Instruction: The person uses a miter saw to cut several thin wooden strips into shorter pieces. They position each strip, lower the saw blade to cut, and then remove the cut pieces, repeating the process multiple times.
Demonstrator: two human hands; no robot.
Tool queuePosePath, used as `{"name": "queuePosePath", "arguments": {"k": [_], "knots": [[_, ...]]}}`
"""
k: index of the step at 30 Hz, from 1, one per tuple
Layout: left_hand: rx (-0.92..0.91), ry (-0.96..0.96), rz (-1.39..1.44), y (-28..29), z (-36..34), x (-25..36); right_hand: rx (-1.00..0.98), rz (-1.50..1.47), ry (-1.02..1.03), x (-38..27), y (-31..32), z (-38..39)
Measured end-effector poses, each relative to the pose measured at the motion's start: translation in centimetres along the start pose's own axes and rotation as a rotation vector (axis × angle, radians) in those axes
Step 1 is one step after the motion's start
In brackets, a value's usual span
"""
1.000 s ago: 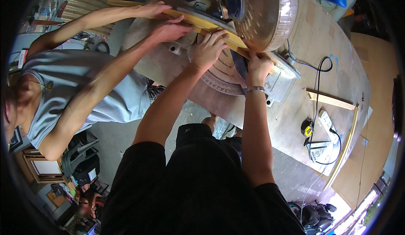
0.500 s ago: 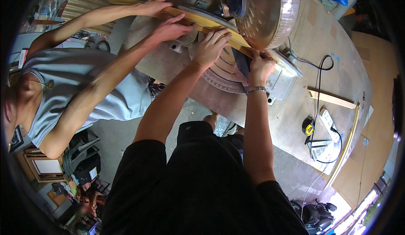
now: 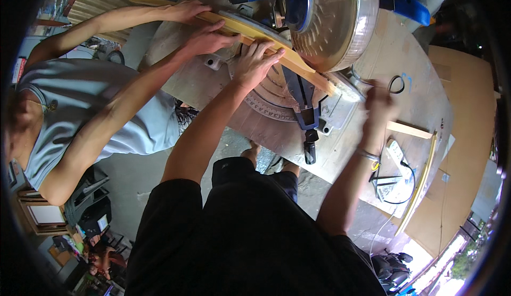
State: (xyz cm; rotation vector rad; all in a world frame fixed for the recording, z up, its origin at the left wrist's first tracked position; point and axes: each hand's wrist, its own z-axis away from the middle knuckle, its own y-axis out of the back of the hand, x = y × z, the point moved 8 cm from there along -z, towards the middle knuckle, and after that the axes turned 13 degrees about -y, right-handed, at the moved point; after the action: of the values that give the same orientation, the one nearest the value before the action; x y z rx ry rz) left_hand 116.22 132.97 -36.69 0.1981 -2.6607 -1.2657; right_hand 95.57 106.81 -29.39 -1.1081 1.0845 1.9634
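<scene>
the wooden strip (image 3: 295,61) lies slantwise at twelve o'clock, against the mitre saw (image 3: 299,14). the left hand (image 3: 258,64) has its grip on it, fingers over the wood; the right hand (image 3: 379,102), at half past two, is blurred and off the strip, its grip impossible to tell. the saw's clear guard (image 3: 340,35), at one o'clock, looms close over the strip, and a co-worker's hands (image 3: 210,39) take up its eleven o'clock side. at three o'clock on the surface (image 3: 351,160) are a short offcut (image 3: 409,130) and a white power strip (image 3: 395,151); the right wrist partly hides a yellow tape measure (image 3: 376,165).
</scene>
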Motion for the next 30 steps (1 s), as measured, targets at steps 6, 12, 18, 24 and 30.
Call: {"name": "queuePosePath", "arguments": {"k": [6,12,18,24,30], "knots": [[0.06,0.008,0.039,1.0,-0.5,-0.1,-0.308,0.147,0.678,-31.5,-2.9,1.5],[0.162,-0.033,0.092,-0.1,-0.9,0.2,-0.449,0.66,0.342,-35.8,-12.8,-3.7],[0.143,0.023,0.053,0.7,1.0,-0.8,-0.213,0.655,0.241,-35.4,-14.4,-2.2],[0.113,-0.003,-0.038,-0.5,0.0,0.0,-0.545,0.194,0.296,-29.8,-9.6,-1.8],[0.032,0.031,-0.067,0.2,-0.1,0.0,-0.449,-0.007,0.271,-21.3,-4.2,4.3]]}}
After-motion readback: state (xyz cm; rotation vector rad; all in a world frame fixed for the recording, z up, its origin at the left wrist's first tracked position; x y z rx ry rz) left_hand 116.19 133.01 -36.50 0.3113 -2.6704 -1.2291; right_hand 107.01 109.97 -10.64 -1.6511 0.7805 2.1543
